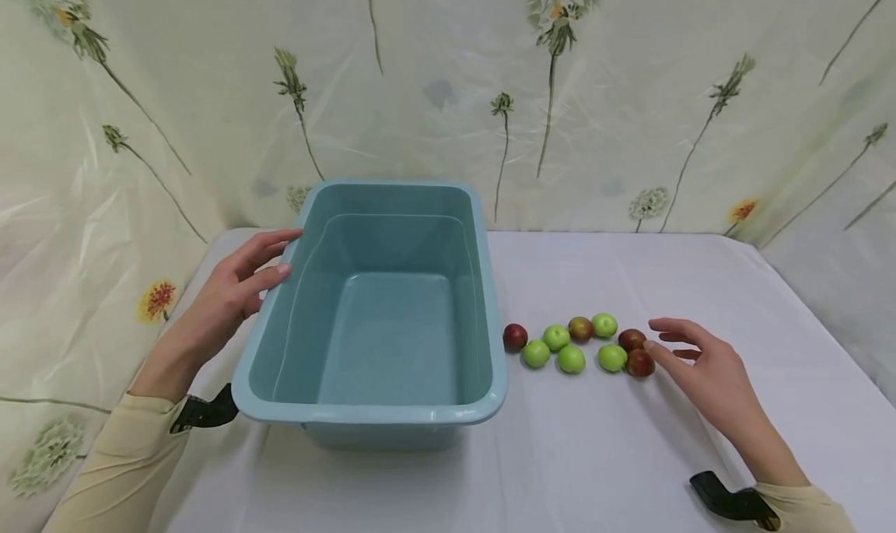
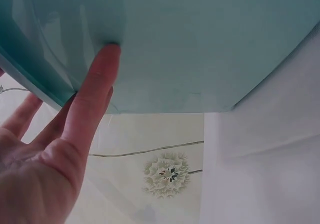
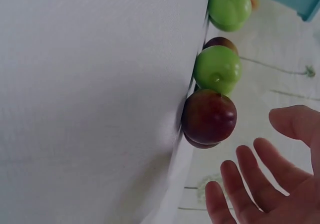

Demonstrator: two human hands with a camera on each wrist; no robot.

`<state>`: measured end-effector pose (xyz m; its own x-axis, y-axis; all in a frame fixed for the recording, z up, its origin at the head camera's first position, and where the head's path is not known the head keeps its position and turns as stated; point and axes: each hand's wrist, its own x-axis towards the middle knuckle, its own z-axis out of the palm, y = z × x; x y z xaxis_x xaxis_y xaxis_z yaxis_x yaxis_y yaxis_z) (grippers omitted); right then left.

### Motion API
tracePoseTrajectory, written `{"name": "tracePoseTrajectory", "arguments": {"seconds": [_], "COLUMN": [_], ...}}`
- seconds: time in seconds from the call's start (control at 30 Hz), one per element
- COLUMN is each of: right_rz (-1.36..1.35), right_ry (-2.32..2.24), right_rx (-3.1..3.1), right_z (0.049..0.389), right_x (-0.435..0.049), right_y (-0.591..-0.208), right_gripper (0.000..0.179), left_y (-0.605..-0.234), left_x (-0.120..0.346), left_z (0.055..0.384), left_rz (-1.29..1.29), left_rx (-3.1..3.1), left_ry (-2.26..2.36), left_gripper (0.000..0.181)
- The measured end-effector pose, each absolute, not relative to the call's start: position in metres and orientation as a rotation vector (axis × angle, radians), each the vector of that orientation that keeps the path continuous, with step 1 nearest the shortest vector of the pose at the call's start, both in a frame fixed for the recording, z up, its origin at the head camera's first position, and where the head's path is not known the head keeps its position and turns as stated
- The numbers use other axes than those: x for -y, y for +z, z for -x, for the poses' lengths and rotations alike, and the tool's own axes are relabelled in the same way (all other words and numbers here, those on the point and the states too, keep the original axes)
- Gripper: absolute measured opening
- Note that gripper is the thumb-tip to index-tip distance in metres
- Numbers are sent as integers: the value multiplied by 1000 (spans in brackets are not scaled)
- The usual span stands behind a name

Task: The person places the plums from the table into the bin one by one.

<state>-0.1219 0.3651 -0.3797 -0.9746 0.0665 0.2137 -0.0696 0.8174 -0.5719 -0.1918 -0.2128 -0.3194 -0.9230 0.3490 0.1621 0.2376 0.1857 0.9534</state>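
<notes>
A deep blue-green plastic basin (image 1: pixel 392 338) stands on the white-covered table, its inside bare. My left hand (image 1: pixel 234 284) is at its left rim, fingers extended and touching it. In the left wrist view, one straight fingertip (image 2: pixel 111 51) rests against the basin wall. To the right of the basin lies a loose group of small round fruits, some green (image 1: pixel 571 359) and some dark red (image 1: pixel 515 337). My right hand (image 1: pixel 710 373) is beside the rightmost dark red fruit (image 1: pixel 640 363), thumb and fingers spread. Nothing lies between its fingers in the right wrist view.
A white cloth (image 1: pixel 581 455) covers the table. Behind it and along both sides hangs a pale plastic curtain (image 1: pixel 434 128) printed with dandelions. Black straps (image 1: pixel 206 408) are worn at both wrists, over beige sleeves.
</notes>
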Motion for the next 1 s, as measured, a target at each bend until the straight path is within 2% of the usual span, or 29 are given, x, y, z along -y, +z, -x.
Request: {"name": "tracePoseTrajectory", "arguments": {"seconds": [0.53, 1.0], "right_rz": [34, -96], "right_ry": [960, 918], "right_rx": [2973, 2959], "right_z": [119, 121], "right_x": [-367, -371], "right_y": [-392, -398], "right_gripper": [56, 47], "left_y": [-323, -321], "left_x": [213, 214], "left_z": [192, 190], "left_rz": [-536, -571], "left_rx": [-2330, -2227], "left_ry": [1868, 1921], "left_gripper": [46, 47]}}
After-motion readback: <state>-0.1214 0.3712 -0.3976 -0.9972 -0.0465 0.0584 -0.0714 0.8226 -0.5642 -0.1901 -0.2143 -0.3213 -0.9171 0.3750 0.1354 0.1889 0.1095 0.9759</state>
